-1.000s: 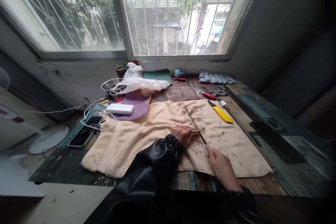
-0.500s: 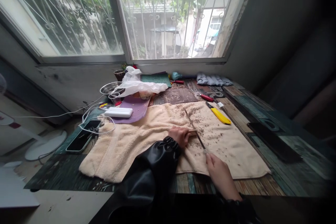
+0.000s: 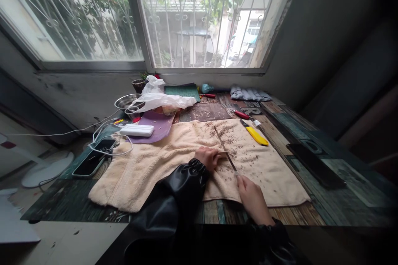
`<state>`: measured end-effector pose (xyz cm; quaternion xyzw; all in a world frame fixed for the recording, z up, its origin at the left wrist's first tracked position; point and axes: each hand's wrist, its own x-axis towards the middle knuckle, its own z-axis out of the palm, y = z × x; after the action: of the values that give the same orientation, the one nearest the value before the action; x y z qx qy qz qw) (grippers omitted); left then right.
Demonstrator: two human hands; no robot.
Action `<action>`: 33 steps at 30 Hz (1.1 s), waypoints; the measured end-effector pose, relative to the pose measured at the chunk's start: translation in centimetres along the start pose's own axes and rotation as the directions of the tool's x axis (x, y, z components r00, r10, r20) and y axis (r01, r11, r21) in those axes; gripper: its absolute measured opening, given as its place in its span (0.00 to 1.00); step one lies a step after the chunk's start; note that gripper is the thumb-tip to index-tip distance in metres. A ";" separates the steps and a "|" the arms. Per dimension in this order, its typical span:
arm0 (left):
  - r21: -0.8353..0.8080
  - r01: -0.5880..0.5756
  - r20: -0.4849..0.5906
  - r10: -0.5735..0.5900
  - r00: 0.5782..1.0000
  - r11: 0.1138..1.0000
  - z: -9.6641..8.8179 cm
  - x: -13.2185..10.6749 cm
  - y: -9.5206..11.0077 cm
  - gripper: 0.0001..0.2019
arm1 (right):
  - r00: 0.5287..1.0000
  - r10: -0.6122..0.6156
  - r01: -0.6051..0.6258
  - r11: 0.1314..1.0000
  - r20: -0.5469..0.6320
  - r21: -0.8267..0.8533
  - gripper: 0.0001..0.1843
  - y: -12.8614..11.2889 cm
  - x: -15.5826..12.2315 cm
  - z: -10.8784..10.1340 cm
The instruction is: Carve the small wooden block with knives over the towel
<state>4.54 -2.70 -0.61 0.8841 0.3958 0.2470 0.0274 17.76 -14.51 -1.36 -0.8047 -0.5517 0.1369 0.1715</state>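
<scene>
On a beige towel [image 3: 149,165] strewn with brown shavings, my left hand [image 3: 209,157] is closed on a small wooden piece [image 3: 222,154] and presses it down. My right hand [image 3: 250,196] grips the near end of a long thin file [image 3: 223,147]. The file lies slantwise across the wooden piece, its tip pointing away toward the window. Black sleeves cover both my forearms.
A yellow utility knife [image 3: 255,135] lies right of the file and a red-handled tool [image 3: 241,114] beyond it. A phone [image 3: 92,160] with white cable, a power bank [image 3: 137,130], purple mat, metal bowl [image 3: 125,101] and plastic bag sit left. A dark flat case [image 3: 313,165] lies right.
My right hand and the file have drawn slightly back toward me across the wooden piece. The camera has shifted a little, so everything sits further left in view.
</scene>
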 end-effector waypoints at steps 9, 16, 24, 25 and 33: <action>-0.037 -0.008 0.017 0.009 1.000 0.999 0.2 -0.3 0.7 0.08 | 1.000 0.020 -0.021 1.000 -0.015 -0.012 0.20 -1.3 1.6 0.0; -0.033 -0.063 0.022 0.064 0.998 0.997 -0.1 -0.2 0.3 0.09 | 1.000 0.017 -0.017 1.000 -0.005 -0.007 0.20 -0.3 0.3 0.0; -0.033 -0.099 0.013 0.099 0.995 0.995 0.5 -0.6 0.7 0.08 | 1.000 -0.002 0.001 1.000 -0.011 -0.027 0.20 -0.7 1.3 0.2; -0.032 -0.107 0.018 0.107 0.994 0.994 0.5 -0.6 0.7 0.08 | 1.000 0.004 -0.004 0.999 -0.009 -0.038 0.20 -0.5 1.0 0.3; -0.031 -0.115 0.086 0.118 0.989 0.993 0.1 -0.5 0.8 0.10 | 1.000 0.024 -0.025 0.996 -0.007 -0.088 0.19 -0.1 0.1 0.7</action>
<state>4.85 -3.64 -0.67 0.9153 0.3386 0.2142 0.0420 17.42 -14.28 -1.91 -0.8186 -0.5467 0.1120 0.1358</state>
